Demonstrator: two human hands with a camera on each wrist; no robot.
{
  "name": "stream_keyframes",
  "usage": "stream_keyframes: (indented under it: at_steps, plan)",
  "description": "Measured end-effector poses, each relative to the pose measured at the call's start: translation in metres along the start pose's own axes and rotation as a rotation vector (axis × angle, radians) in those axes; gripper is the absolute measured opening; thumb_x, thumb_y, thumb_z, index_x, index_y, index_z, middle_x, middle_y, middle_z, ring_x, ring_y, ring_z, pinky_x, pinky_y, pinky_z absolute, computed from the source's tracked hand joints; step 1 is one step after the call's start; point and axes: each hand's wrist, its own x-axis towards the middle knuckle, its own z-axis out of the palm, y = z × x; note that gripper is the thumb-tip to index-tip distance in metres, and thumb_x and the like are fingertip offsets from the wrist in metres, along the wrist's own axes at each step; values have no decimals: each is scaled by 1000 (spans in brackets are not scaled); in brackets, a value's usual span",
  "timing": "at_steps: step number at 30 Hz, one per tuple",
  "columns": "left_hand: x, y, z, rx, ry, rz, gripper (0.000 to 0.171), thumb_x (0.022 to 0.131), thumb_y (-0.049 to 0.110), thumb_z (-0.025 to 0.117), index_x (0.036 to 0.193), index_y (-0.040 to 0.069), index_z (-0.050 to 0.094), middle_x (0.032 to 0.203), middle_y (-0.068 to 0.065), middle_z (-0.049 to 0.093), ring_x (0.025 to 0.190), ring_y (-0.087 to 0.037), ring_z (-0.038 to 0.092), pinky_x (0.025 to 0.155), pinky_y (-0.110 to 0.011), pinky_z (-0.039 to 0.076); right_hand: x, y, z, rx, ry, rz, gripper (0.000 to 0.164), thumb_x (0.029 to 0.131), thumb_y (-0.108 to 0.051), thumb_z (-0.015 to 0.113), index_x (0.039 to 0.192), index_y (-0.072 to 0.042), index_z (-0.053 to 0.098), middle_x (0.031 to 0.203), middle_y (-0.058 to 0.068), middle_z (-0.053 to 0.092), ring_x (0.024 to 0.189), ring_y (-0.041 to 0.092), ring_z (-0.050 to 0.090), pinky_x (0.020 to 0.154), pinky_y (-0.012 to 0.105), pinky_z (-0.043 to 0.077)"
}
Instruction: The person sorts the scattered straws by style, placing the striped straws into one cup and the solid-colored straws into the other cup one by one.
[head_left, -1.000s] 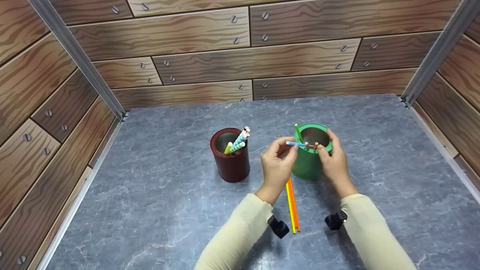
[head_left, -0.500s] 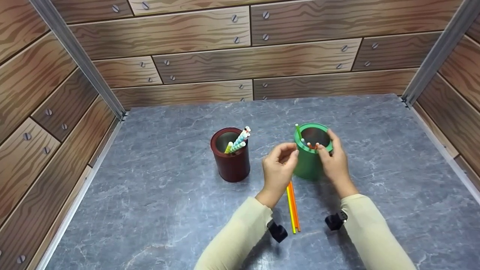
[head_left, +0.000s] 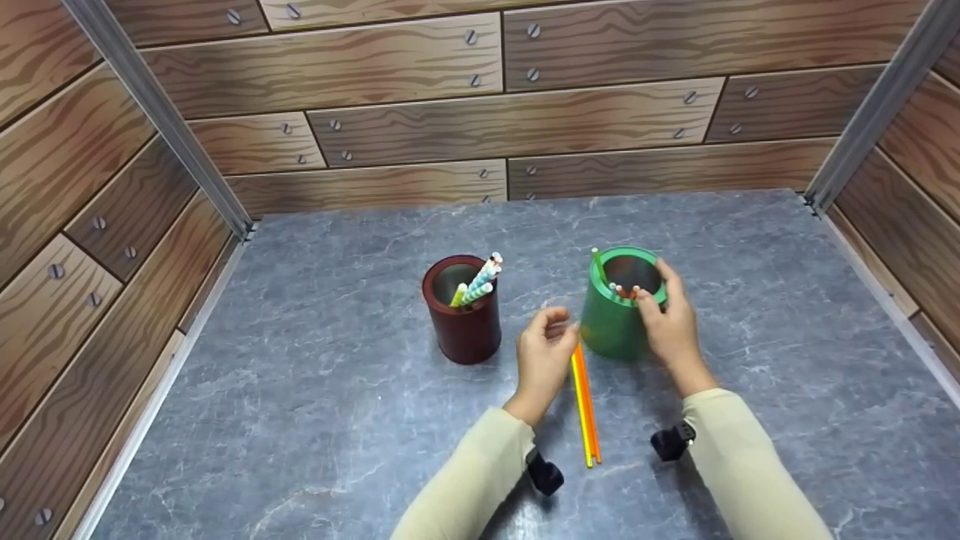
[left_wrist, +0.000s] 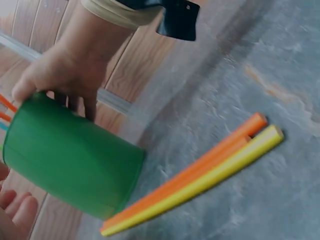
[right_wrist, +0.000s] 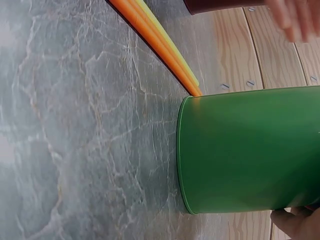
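Observation:
My right hand (head_left: pixel 673 330) holds the green cup (head_left: pixel 611 330) by its right side, thumb over the rim and fingers along the outside. A green straw (head_left: pixel 599 266) leans in it, with blue and orange-red straw ends (head_left: pixel 636 290) by the near rim. My left hand (head_left: pixel 544 356) is in the air between the two cups, fingers loosely bent and holding nothing. Under it and to the right, a yellow straw (head_left: pixel 582 412) and orange straws (left_wrist: pixel 200 162) lie side by side on the table, their far ends at the green cup's base.
A dark red cup (head_left: pixel 466 334) stands to the left, with a yellow straw (head_left: pixel 458 295) and several patterned straws (head_left: pixel 484 277) in it. Wood-patterned walls (head_left: pixel 405 142) enclose the grey marbled table (head_left: pixel 315 390) at the back and sides.
My left hand has let go of the blue straw, which dropped into the green cup, then moved down and toward me. The right hand has stayed on the cup.

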Motion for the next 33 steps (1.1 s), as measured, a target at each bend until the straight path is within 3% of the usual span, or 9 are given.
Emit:
stream_keyframes:
  at_steps: [6, 12, 18, 24, 33]
  plan:
    - [0, -11, -2, 142, -67, -194, 34, 73, 4, 69, 105, -1, 62, 97, -16, 66, 74, -14, 67, 62, -20, 51, -1, 0, -1, 9, -22, 20, 59, 89, -16, 48, 143, -3, 30, 145, 20, 33, 131, 35, 33, 105, 49, 27]
    - [2, -16, -2, 351, -134, -288, 41, 70, 12, 76, 107, 0, 62, 86, -7, 65, 69, -12, 59, 63, -21, 48, -1, 1, -1, 14, -16, 6, 58, 89, -14, 49, 142, -1, 30, 144, 23, 33, 130, 36, 33, 105, 50, 27]
    - [3, -22, 0, 446, -220, -373, 39, 71, 17, 76, 106, 3, 63, 83, -4, 64, 69, -13, 59, 60, -23, 48, 0, 1, 0, 12, -14, 11, 57, 89, -13, 49, 142, 0, 30, 144, 23, 33, 131, 37, 32, 106, 50, 26]
    - [0, -32, 0, 615, -248, -323, 32, 70, 22, 75, 93, 3, 63, 78, -5, 63, 72, -18, 57, 66, -27, 47, 0, 0, 0, 5, -24, 26, 58, 90, -14, 48, 143, -2, 30, 145, 21, 33, 132, 35, 32, 107, 49, 26]
    - [-3, -34, 6, 724, -236, -244, 32, 69, 26, 77, 86, 6, 58, 74, -7, 61, 70, -24, 59, 64, -30, 47, 0, 0, 0, 12, -15, 24, 57, 89, -13, 50, 142, -2, 31, 144, 21, 34, 130, 36, 33, 106, 49, 27]
